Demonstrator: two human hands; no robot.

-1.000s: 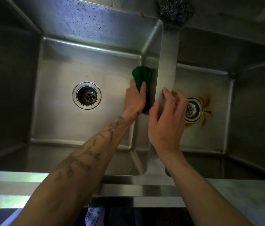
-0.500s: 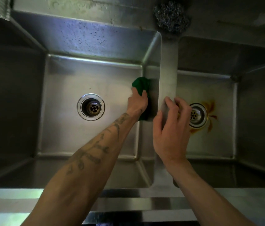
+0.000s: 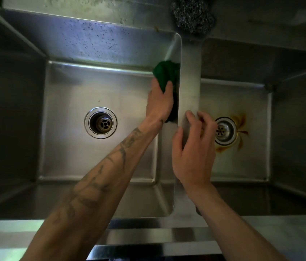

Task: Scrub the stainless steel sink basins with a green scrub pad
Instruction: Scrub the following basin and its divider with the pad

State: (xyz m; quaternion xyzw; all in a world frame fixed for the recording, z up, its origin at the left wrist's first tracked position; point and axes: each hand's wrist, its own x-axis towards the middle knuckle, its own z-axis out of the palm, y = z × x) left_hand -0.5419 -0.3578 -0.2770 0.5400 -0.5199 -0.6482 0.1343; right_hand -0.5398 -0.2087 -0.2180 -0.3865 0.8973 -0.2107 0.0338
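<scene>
My left hand (image 3: 158, 104) grips a crumpled green scrub pad (image 3: 164, 72) and holds it against the right wall of the left basin (image 3: 92, 87), near that basin's far right corner. The lower part of the pad is hidden behind the hand. My right hand (image 3: 193, 151) grips the steel divider (image 3: 189, 72) between the two basins, thumb on the left side and fingers curled over into the right basin (image 3: 242, 166).
A ball of steel wool (image 3: 192, 15) sits on the back ledge above the divider. The left drain (image 3: 100, 123) is bare; the right drain (image 3: 224, 131) has orange rust stains around it. The front rim (image 3: 148, 234) runs under my forearms.
My left hand has slid the pad along the wall towards the far corner of the left basin. My right hand has kept its grip on the divider.
</scene>
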